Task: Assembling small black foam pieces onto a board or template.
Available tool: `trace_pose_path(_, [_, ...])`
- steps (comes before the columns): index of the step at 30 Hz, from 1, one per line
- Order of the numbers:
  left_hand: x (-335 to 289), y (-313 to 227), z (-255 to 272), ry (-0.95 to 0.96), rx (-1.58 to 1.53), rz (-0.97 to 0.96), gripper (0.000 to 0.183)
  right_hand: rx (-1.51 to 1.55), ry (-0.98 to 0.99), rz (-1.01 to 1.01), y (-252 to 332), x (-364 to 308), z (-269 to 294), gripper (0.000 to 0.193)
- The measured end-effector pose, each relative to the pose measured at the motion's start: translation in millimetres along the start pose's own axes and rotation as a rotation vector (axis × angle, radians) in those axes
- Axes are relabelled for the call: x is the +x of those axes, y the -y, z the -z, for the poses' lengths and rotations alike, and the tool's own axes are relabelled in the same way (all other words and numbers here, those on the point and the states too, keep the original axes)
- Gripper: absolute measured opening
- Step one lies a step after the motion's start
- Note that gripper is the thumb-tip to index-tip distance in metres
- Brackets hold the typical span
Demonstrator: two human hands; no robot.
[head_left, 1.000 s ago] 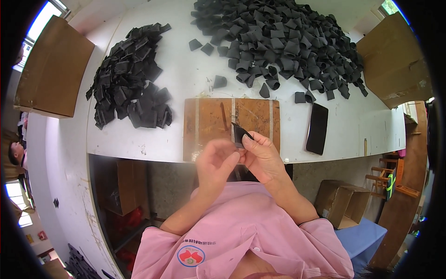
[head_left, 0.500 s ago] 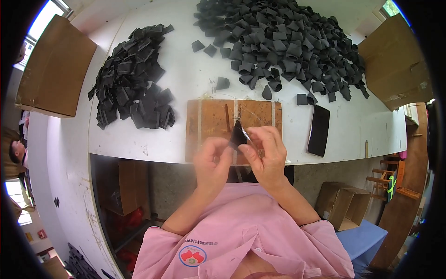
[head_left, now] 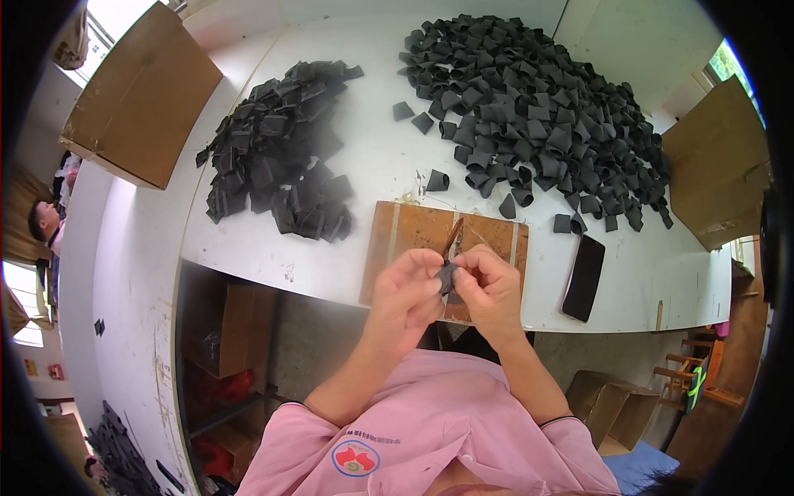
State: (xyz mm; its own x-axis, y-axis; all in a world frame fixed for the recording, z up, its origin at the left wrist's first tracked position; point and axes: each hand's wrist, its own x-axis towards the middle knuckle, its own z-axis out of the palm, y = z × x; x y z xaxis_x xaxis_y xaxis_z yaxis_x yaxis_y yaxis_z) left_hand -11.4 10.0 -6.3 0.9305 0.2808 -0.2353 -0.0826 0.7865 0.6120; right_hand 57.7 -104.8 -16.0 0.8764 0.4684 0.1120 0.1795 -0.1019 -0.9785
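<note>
Over a brown board [head_left: 380, 263] at the table's near edge, my two hands meet around a small black fabric piece [head_left: 447, 278]. My left hand [head_left: 405, 299] pinches it from the left between thumb and fingertips. From the right, my right hand [head_left: 494, 291] grips the same piece, thumb and forefinger pressed together. Much of the piece is covered by my fingers, and it looks folded or bunched. Just beyond the fingertips, a narrow dark brown strip [head_left: 454, 236] shows at a slant against the board; I cannot tell what it is.
A big heap of black fabric tubes [head_left: 546, 116] spreads at the far right. Flatter black pieces [head_left: 277, 149] are piled at the left. A phone [head_left: 584, 278] lies right of the board. Cardboard boxes [head_left: 145, 95] flank the table, and another person [head_left: 45, 221] is at far left.
The view has tilted, shifting the table in the picture. My hands have drawn closer together, and the black piece, earlier showing as a tall pointed shape, is now mostly covered by my fingers.
</note>
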Motion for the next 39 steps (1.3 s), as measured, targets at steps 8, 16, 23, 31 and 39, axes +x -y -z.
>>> trace_pose_path(8, [7.7, 10.2, -8.4, -0.192, 0.778, -0.533, 0.018, 1.01, 0.265, -0.627, 20.0, 11.6, 0.4, 0.013])
trace_pose_path(16, [25.3, -49.3, -30.7, 0.371, -0.542, 0.228, 0.02, 0.517, 0.422, -0.184, 57.7, 60.4, 21.7, 0.023])
trace_pose_path(23, [30.4, -23.7, -11.2, 0.057, 0.162, -0.102, 0.014, 0.654, 0.475, -0.227, 18.3, 54.5, 18.1, 0.024])
trace_pose_path(31, [36.1, -32.3, -19.5, 0.229, 0.885, -0.646, 0.025, -0.225, -0.138, 0.595, 37.7, 43.8, 18.1, 0.018])
trace_pose_path(39, [41.6, -29.2, -15.7, 0.216, 0.892, -0.777, 0.007, -0.382, 0.017, 0.595, 43.8, 48.7, 13.9, 0.02])
